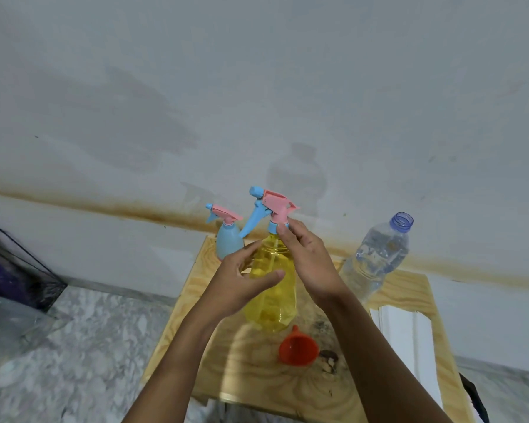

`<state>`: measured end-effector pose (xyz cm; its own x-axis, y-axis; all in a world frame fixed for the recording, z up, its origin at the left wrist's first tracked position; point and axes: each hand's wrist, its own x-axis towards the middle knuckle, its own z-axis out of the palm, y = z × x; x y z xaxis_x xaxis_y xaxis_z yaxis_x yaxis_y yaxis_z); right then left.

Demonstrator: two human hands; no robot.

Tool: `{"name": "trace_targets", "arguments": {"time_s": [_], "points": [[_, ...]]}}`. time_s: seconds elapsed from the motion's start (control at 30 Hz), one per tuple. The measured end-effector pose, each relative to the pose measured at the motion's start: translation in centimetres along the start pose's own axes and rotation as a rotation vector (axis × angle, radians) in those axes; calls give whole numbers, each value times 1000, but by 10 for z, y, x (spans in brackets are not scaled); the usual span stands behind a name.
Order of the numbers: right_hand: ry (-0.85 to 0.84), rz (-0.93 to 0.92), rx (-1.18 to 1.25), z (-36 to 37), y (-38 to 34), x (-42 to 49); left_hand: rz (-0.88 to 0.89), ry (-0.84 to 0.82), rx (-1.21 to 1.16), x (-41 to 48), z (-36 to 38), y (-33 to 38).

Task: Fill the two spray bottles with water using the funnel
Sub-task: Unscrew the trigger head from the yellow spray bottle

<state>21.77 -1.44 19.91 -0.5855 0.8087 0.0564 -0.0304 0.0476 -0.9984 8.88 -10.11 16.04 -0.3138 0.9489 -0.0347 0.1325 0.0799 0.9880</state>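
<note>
A yellow see-through spray bottle (274,300) with a pink and blue trigger head (271,206) stands on the wooden table (251,377). My left hand (242,282) wraps around its body. My right hand (309,261) pinches the collar of the spray head at the bottle's neck. A smaller blue spray bottle (228,242) with its own pink head stands behind, at the table's far left corner. An orange funnel (298,346) lies on the table, wide end toward me, just in front of the yellow bottle. An uncapped clear water bottle (376,257) stands at the far right.
The table sits against a stained white wall (257,102). A white panel (406,340) lies along the table's right side. A dark wire-framed box (16,270) stands on the marble floor at the left. Dark stains mark the wood near the funnel.
</note>
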Motion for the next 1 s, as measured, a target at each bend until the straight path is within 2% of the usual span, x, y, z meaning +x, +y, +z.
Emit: {"name": "trace_targets", "arguments": {"time_s": [0.17,0.47,0.7,0.9,1.0], "points": [[112,56,141,2,3,0,-7,24,31,2,3,0],[253,47,109,10,9,-2,51,8,66,2,9,9],[258,43,140,14,10,1,61,40,119,5,5,7],[322,17,42,18,7,5,55,79,152,4,4,3],[282,1,4,17,6,6,52,85,142,5,1,0]]}}
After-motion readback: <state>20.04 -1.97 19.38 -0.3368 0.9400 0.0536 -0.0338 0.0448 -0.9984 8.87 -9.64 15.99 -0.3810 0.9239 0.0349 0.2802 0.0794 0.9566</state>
